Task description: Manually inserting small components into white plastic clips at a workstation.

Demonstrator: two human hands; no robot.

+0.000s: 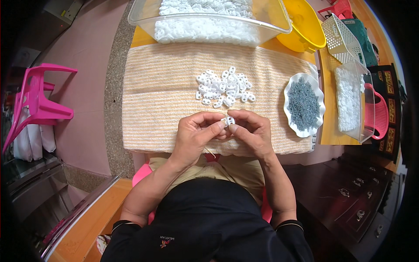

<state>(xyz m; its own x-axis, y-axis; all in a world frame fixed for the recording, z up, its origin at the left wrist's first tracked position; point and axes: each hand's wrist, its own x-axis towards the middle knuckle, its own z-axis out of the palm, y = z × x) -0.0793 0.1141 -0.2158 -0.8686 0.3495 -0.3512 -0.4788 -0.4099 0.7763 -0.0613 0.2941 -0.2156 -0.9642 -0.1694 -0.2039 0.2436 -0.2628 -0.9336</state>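
My left hand (198, 133) and my right hand (253, 133) meet at the near side of the towel, both closed. Between their thumbs and fingertips they pinch a small white plastic piece with holes (231, 120); whether it is one piece or two side by side, I cannot tell. Just beyond my fingers lies a loose pile of similar white two-holed pieces (224, 86). A thin pale stick-like thing (210, 153) shows below my left hand; its other end is hidden.
A striped towel (150, 100) covers the table. At the back stands a clear bin (209, 19) of white pieces, beside a yellow basin (303, 26). To the right are a scalloped white dish (321, 107) of small grey-blue parts and another clear bin (363, 113). A pink stool (43, 102) stands left.
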